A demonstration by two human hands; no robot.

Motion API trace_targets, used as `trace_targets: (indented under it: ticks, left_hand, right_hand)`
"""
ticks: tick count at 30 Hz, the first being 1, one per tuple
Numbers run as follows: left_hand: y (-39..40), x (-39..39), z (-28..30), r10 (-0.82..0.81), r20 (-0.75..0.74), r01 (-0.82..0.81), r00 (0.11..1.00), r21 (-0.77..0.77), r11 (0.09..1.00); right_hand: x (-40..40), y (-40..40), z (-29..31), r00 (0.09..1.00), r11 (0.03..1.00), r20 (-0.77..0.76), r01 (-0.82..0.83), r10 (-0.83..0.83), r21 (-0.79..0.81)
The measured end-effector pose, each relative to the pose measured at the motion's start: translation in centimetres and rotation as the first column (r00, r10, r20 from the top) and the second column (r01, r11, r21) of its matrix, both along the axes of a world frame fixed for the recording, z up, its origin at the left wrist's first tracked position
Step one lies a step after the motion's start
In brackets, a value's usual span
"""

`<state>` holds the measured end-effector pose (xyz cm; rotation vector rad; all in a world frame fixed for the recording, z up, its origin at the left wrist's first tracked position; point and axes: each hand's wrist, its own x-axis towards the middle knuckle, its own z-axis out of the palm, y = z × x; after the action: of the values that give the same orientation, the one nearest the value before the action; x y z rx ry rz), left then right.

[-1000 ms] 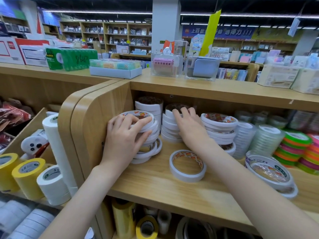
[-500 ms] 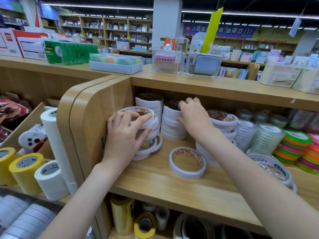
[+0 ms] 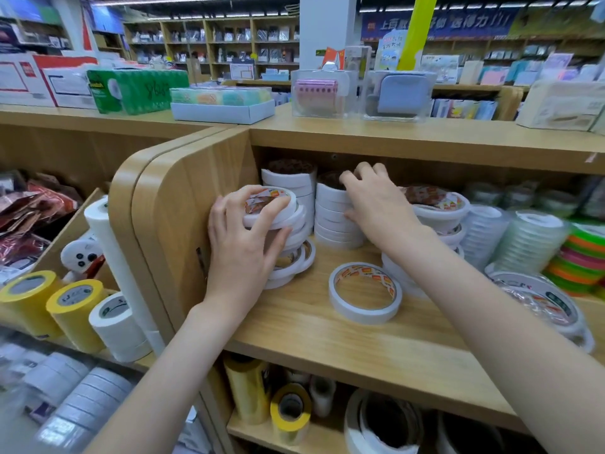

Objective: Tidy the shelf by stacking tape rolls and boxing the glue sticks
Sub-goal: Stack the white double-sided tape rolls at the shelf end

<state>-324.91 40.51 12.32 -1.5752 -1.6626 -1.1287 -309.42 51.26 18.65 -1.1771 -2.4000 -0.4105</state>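
Observation:
On the wooden shelf (image 3: 327,329) stand several stacks of white double-sided tape rolls. My left hand (image 3: 244,247) wraps around a leaning front stack of white tape rolls (image 3: 294,244) by the shelf's left side panel, fingers on its top roll. My right hand (image 3: 376,208) rests on the middle stack of white rolls (image 3: 330,217), fingertips over its top and thumb on its side. One loose tape roll (image 3: 365,291) lies flat on the shelf board in front. A taller stack (image 3: 291,180) stands at the back. No glue sticks are visible.
More white rolls (image 3: 438,211), clear tape stacks (image 3: 527,240) and bright green-orange rolls (image 3: 582,263) fill the shelf's right side. A flat wide roll (image 3: 540,299) lies front right. Yellow tape rolls (image 3: 73,309) sit on the left lower shelf. Boxes (image 3: 222,103) line the top.
My right hand has slid left and up from the right-hand stack onto the top of the middle stack. My left hand has stayed on the leaning front stack.

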Motion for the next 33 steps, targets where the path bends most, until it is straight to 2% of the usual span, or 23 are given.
trace_targets:
  ticks: [2,5,8,9,11,13,14,16,18,23,27,33]
  left_hand:
    - [-0.4,0.1,-0.2,-0.037,0.076,0.038,0.996,-0.006,0.999]
    - [-1.5,0.4,-0.8,-0.081,0.184,0.082,0.979,0.003,0.997]
    - [-2.5,0.8,-1.8,-0.116,0.262,0.12,0.958,0.0,0.993]
    - [-2.6,0.7,-2.0,-0.113,0.279,0.122,0.954,-0.013,0.992]
    - [-2.7,0.4,-2.4,-0.096,0.288,0.111,0.953,-0.037,0.993]
    - [-2.8,0.1,-2.5,-0.096,0.327,0.119,0.94,-0.051,0.992]
    - [-2.9,0.1,-2.6,-0.103,0.352,0.132,0.93,-0.06,0.989]
    - [-3.1,0.0,-3.0,-0.106,0.37,0.145,0.923,-0.08,0.986]
    - [-3.2,0.0,-3.3,-0.102,0.365,0.143,0.925,-0.086,0.986]
    - [-3.3,0.0,-3.3,-0.12,0.255,0.155,0.959,-0.122,0.98]
    - [-3.0,-0.2,-3.4,-0.104,0.194,0.132,0.975,-0.142,0.981]
    - [-1.9,-0.1,-2.5,-0.064,0.123,0.081,0.99,-0.14,0.987]
  right_hand:
    - [0.7,-0.1,-0.3,0.997,0.995,-0.01,-0.07,0.071,0.071]
    - [1.4,0.0,-0.6,0.99,0.99,0.002,-0.139,0.139,0.013]
    - [1.5,-0.7,0.0,0.949,0.961,-0.175,-0.273,0.261,-0.049]
    - [1.3,-1.1,0.4,0.917,0.929,-0.218,-0.36,0.335,-0.087]
    - [0.6,-1.9,1.1,0.828,0.803,-0.261,-0.552,0.496,-0.227]
    - [-0.4,-2.3,1.4,0.765,0.685,-0.255,-0.643,0.591,-0.344]
    - [-0.9,-2.2,1.4,0.755,0.667,-0.231,-0.653,0.614,-0.36]
    - [-1.6,-1.9,1.4,0.75,0.674,-0.213,-0.658,0.626,-0.335]
    - [-1.9,-1.7,1.7,0.755,0.679,-0.272,-0.655,0.597,-0.331]
    - [-0.9,-1.3,3.4,0.756,0.698,-0.395,-0.645,0.523,-0.31]
    - [1.6,-0.5,4.4,0.865,0.851,-0.274,-0.48,0.42,-0.211]
    - [2.0,1.2,2.8,0.985,0.985,-0.093,-0.153,0.146,-0.077]
